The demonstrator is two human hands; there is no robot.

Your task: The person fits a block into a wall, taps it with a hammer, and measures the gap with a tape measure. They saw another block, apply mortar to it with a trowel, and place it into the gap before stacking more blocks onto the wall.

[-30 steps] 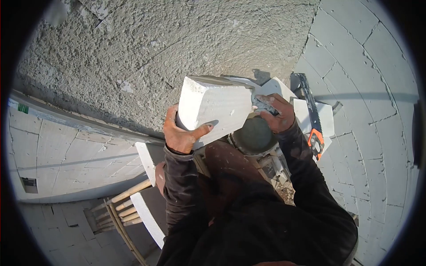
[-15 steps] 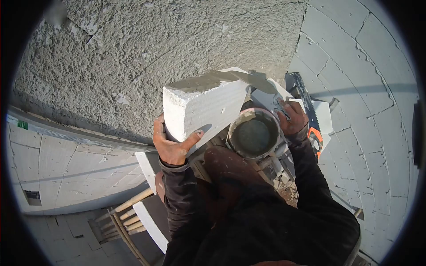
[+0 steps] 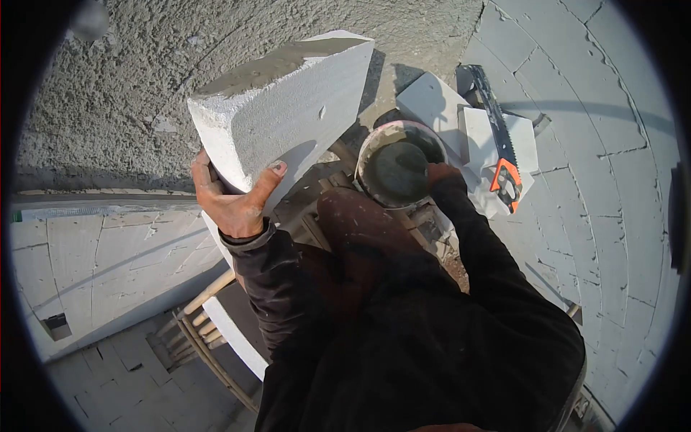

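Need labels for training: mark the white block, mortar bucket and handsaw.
white block [image 3: 288, 108]: head view, broad side face.
mortar bucket [image 3: 362, 155]: head view, left rim.
handsaw [image 3: 492, 111]: head view, dark blade.

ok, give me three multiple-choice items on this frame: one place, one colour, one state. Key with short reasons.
1. Where does the saw lie?
A) on white block pieces right of the bucket
B) inside the bucket
C) hung on the wall

2. What colour is the saw's handle?
A) blue
B) orange
C) green

3. How is the white block held?
A) lying on the floor
B) gripped by both hands
C) up in the left hand alone

Key:
1 A: the blade rests across the pieces beside the bucket.
2 B: the grip is orange with black.
3 C: the left hand grips its lower end, and the right hand is at the bucket's rim.
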